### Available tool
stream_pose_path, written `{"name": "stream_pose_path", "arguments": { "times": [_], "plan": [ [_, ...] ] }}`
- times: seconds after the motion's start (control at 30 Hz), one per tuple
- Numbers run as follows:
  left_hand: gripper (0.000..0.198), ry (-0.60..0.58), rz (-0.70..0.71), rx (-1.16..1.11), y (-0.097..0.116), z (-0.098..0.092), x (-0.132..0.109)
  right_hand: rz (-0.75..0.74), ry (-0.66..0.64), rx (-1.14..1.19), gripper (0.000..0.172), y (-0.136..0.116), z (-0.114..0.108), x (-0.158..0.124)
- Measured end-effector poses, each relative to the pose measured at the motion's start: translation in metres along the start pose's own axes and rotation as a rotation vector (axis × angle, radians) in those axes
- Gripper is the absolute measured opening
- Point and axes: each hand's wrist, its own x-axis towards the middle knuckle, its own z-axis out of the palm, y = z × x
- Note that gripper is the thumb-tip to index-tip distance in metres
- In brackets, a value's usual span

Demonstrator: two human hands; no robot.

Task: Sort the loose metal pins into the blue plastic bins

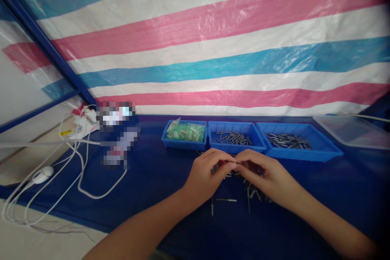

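My left hand [204, 174] and my right hand [272, 176] meet at the fingertips, thumb and forefinger pinched on each side. Whatever is between the fingertips is too small or hidden to make out. Beneath and behind both hands lies a pile of metal blind rivets [255, 191], partly covered by the fingers. Nearer to me, a loose rivet [226, 200] lies crosswise on the blue table [170, 227], and another rivet [212, 207] points toward me.
Behind my hands stand three blue bins: a left bin [184, 145] with small bags, a middle bin [258, 146] and a right bin [319, 155] with metal pins. A clear plastic lid [350, 132] lies at right. White cables [82, 170] and blurred items occupy the left.
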Motion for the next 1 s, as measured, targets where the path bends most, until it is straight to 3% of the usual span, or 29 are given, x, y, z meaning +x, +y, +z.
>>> {"name": "stream_pose_path", "arguments": {
  "times": [0.2,0.43,0.53,0.63,0.7,0.77,0.87,1.0],
  "plan": [
    [0.015,-0.025,-0.059,0.030,-0.003,0.001,0.001,-0.079,0.088,0.027,0.014,0.001,-0.008,-0.003],
    [0.020,-0.120,0.046,0.202,-0.006,0.005,-0.002,-0.180,0.080,-0.140,0.010,-0.006,-0.014,-0.004],
    [0.031,-0.183,0.027,0.366,-0.006,0.004,-0.003,-0.085,0.273,-0.243,0.015,0.003,-0.035,-0.001],
    [0.039,-0.257,0.010,0.510,-0.008,0.002,-0.005,0.127,0.515,-0.346,0.026,0.021,-0.065,0.002],
    [0.040,-0.312,0.024,0.583,-0.009,0.002,-0.006,0.276,0.566,-0.457,0.026,0.035,-0.082,0.003],
    [0.039,-0.356,0.044,0.630,-0.011,0.002,-0.006,0.284,0.575,-0.592,0.025,0.046,-0.092,0.003],
    [0.031,-0.382,0.063,0.666,-0.012,0.002,-0.006,0.208,0.580,-0.677,0.034,0.050,-0.091,0.005],
    [0.020,-0.374,0.068,0.693,-0.012,0.003,-0.004,0.114,0.537,-0.649,0.041,0.042,-0.074,0.008]
  ]
}}
